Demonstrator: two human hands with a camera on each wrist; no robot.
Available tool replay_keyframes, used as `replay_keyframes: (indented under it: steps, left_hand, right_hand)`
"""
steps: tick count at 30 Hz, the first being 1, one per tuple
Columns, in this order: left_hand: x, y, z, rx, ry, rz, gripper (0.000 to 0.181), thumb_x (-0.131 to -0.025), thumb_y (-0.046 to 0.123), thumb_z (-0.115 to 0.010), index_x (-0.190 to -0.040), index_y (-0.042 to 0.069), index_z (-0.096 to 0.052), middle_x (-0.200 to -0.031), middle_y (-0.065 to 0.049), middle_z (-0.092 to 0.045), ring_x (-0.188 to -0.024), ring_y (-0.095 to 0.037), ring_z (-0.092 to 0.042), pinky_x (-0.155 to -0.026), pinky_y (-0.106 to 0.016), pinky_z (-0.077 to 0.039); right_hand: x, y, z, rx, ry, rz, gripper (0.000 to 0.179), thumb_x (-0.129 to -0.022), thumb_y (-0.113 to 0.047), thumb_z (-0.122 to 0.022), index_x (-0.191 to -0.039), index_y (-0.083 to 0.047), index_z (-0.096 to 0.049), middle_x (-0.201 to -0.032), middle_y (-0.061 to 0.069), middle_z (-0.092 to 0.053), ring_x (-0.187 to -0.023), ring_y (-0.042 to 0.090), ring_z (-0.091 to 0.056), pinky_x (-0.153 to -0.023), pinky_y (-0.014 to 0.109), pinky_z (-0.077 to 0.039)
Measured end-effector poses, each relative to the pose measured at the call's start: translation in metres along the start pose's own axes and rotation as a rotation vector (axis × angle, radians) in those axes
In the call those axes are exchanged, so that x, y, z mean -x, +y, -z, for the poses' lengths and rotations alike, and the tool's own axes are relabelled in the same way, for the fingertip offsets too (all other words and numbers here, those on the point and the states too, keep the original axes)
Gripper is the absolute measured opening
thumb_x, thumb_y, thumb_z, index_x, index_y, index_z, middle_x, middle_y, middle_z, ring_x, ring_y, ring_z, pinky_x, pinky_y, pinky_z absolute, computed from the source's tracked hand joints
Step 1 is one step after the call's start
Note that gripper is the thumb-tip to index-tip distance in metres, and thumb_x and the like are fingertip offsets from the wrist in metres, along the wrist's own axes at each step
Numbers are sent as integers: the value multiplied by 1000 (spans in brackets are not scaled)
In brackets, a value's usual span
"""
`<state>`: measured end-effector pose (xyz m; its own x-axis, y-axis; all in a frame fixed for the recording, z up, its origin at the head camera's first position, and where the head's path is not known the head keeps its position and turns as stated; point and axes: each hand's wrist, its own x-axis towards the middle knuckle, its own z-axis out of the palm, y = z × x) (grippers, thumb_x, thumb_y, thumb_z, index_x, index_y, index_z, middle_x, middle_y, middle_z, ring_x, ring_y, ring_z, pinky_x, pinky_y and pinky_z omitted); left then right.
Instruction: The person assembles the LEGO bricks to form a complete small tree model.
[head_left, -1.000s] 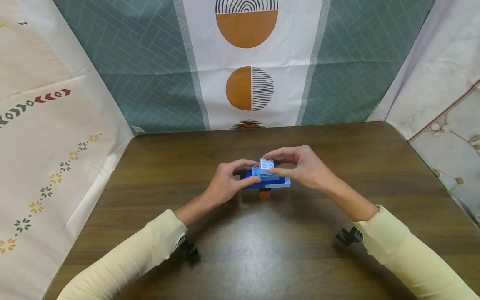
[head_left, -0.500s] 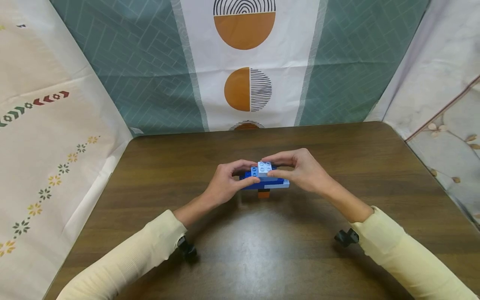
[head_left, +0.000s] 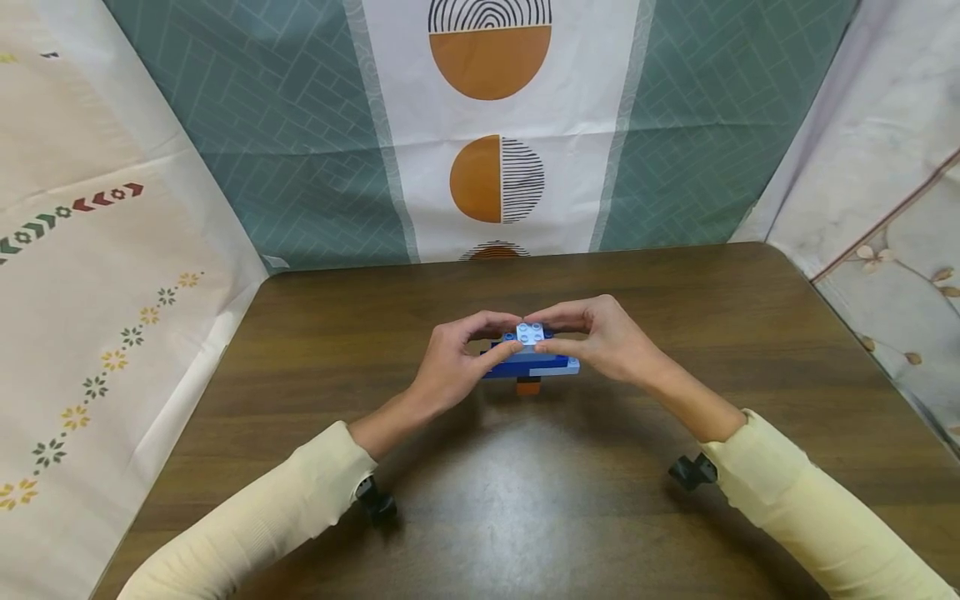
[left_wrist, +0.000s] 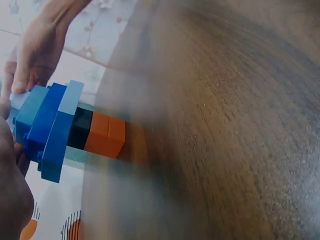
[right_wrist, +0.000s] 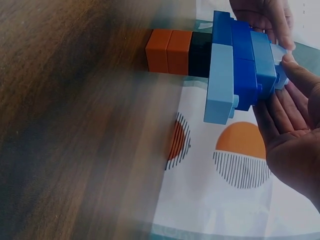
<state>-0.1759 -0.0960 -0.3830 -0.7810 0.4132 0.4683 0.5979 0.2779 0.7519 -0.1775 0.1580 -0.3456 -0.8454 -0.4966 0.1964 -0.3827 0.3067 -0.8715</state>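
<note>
A stepped tower of toy building bricks stands on the table. At its foot are orange bricks [right_wrist: 167, 51], with a black brick [right_wrist: 200, 55] above them. Wider layers of dark blue bricks [head_left: 510, 367] and light blue bricks [right_wrist: 220, 82] spread out over that narrow column. On top sits a very pale blue brick [head_left: 529, 332] with round studs. My right hand [head_left: 611, 340] pinches this top brick from the right, thumb in front and fingers behind. From the left, my left hand [head_left: 450, 362] curls its thumb and fingers around the same brick, fingertips meeting the other hand's.
The brown wooden table [head_left: 480, 500] runs all round the tower. Patterned cloths hang behind it [head_left: 315, 167] and at both sides. A black wrist camera [head_left: 693, 472] sticks out below the right cuff, and another [head_left: 377, 500] below the left.
The pale top brick has come down slightly and left onto the layer below with the right hand. The left hand has moved up and right, from the lower layer to the top brick.
</note>
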Motion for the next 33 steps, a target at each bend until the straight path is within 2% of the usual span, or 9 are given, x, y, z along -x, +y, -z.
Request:
replay_keyframes:
  steps: [7,12,16,25,30,33]
  left_hand:
    - [-2,1,1,-37,11,-18,28,-97,20,-82,-122,10,-78,-119,0,-78,-106,-11,-75,-92,-33,-61]
    - [0,-2,-1,-29,27,-41,30,-96,20,-82,-124,9,-77,-120,0,-78,-107,-11,-75,-93,-34,-61]
    - [1,-3,-3,-45,36,-51,31,-97,19,-82,-125,9,-75,-119,0,-78,-106,-10,-74,-94,-34,-61]
    - [-1,-3,0,-80,-23,-40,34,-99,18,-79,-131,8,-69,-124,-2,-75,-109,-11,-71,-96,-32,-59]
    - [1,-2,5,-62,-55,-21,39,-103,18,-74,-139,7,-63,-129,-3,-72,-113,-14,-68,-99,-40,-58]
    - [4,-4,11,-68,-59,7,39,-104,20,-72,-140,8,-63,-131,-3,-72,-116,-14,-67,-101,-43,-57]
  right_hand:
    - [0,-1,-1,92,15,20,36,-91,-12,-86,-126,-11,-80,-120,3,-78,-115,22,-74,-96,43,-60]
    - [2,-1,-3,164,34,55,36,-91,-12,-86,-127,-12,-80,-120,1,-78,-116,20,-73,-100,47,-58]
    - [5,-1,-5,171,48,72,36,-92,-12,-85,-128,-10,-79,-121,4,-78,-118,23,-73,-101,52,-57]
    - [4,1,-6,201,54,144,43,-92,-12,-85,-134,-14,-76,-127,0,-76,-118,19,-72,-101,44,-57]
    - [6,2,-2,165,64,131,50,-90,-14,-88,-137,-15,-74,-132,1,-74,-117,21,-72,-102,49,-56]
    - [10,3,2,159,68,94,55,-89,-15,-89,-141,-16,-71,-137,1,-71,-123,25,-70,-104,51,-55]
